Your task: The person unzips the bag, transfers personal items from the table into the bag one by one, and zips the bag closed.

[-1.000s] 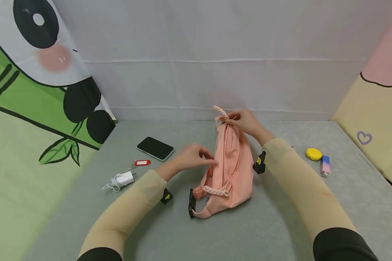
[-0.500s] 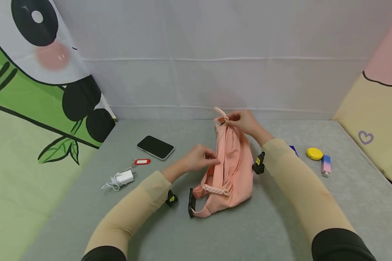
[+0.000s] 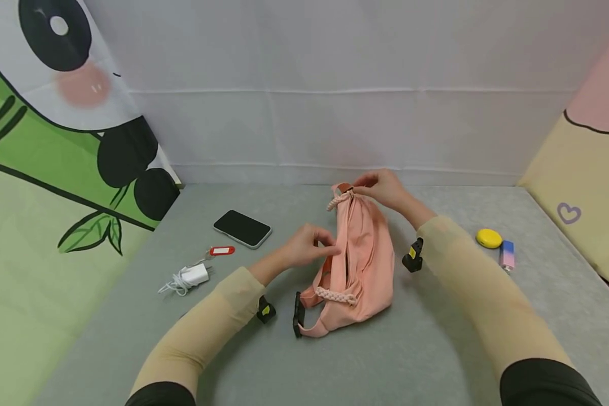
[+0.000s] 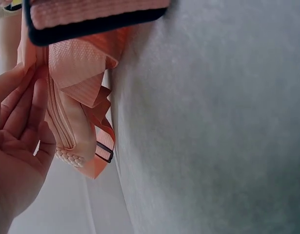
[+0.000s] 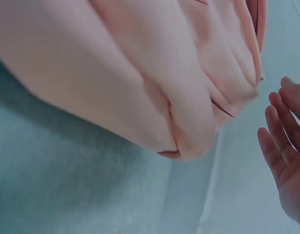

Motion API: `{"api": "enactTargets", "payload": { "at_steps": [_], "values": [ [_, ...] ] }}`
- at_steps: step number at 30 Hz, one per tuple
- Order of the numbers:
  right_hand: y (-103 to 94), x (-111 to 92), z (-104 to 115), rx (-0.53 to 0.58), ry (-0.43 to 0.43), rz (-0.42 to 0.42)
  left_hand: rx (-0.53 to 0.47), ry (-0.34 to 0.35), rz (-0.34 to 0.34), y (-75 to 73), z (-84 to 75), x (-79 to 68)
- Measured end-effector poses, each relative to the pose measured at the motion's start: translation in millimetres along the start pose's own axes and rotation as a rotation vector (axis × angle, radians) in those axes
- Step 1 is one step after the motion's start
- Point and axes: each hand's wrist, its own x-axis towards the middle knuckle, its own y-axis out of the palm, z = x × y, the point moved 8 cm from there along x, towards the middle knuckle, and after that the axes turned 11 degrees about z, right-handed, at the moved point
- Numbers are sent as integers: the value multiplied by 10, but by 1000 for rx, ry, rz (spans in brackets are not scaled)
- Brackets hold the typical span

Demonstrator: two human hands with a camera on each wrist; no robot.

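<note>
A pink waist bag [image 3: 373, 259] lies lengthwise on the grey table, its zipper running along the top. My left hand [image 3: 307, 246] pinches the fabric beside the zipper between thumb and fingers, which the left wrist view shows close up. Beyond the bag's far end, my right hand [image 3: 383, 189] is at the zipper's end; in the right wrist view its fingers [image 5: 276, 126] are extended, a little apart from the cloth. One braided cord pull [image 3: 339, 200] droops at the far end, another braided cord [image 3: 336, 296] lies at the near end. A black buckle [image 3: 298, 316] hangs off the near strap.
Left of the bag lie a phone [image 3: 242, 229], a red key tag [image 3: 221, 250] and a white charger [image 3: 195, 274] with its cable wound up. At the right are a yellow round case [image 3: 489, 238] and a blue-pink lighter-like item [image 3: 507, 255]. Printed cloth walls surround the table.
My right hand has let go of the far braided cord, which has dropped to the left, and shifted slightly right. The left hand moved a little right, then stayed at the bag's edge.
</note>
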Motion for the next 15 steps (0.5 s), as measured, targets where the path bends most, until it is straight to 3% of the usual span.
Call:
{"api": "enactTargets", "payload": {
  "at_steps": [9,15],
  "values": [
    [77,-321,295,-130,-202,91,-8,18,-5,5,-1,-14],
    [222,-568,314,-106,-222,140,-14,22,-5,9,5,3]
  ]
}}
